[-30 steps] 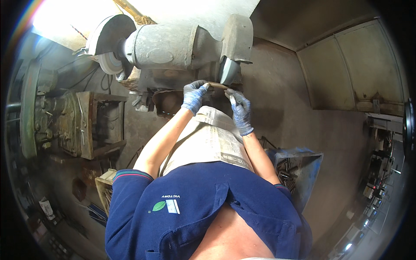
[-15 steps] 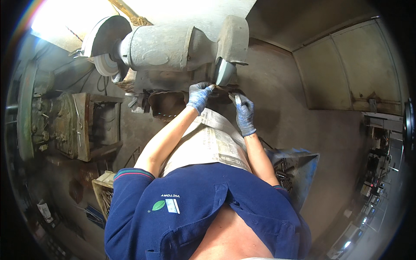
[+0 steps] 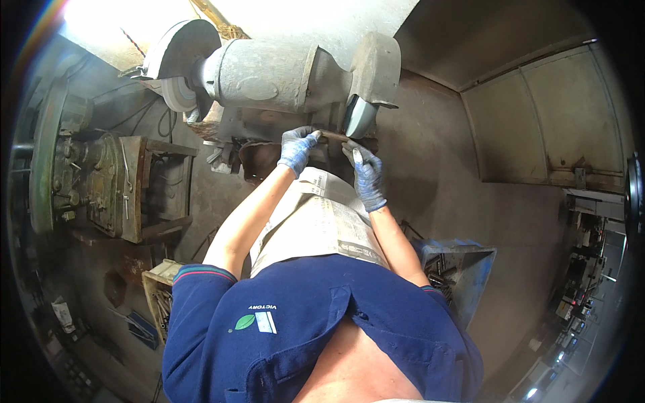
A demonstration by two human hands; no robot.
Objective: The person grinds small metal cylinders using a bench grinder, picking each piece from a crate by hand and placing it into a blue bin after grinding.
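Note:
My left hand [image 3: 296,149], in a blue-grey work glove, is closed on the left end of a thin, dark metal strip [image 3: 333,136]. The fingertips of my right hand [image 3: 367,176], gloved alike, pinch the strip's right end. The strip lies roughly level, just below the right grinding wheel [image 3: 361,118] of a large grey bench grinder [image 3: 262,75]. Whether strip and wheel touch I cannot tell. A metal guard [image 3: 377,70] covers the top of that wheel. A pale second wheel [image 3: 177,94] sits at the grinder's left end.
Newspaper [image 3: 322,211] covers my lap. At my right stands a blue-edged bin [image 3: 474,269] with metal pieces, at my left a pale crate [image 3: 156,285] with more parts. A greenish machine [image 3: 101,181] stands farther left. A dark opening [image 3: 259,160] lies below the grinder.
Both hands have shifted left relative to the right wheel, with the strip between them, and more of the strip shows. The whole view has moved slightly.

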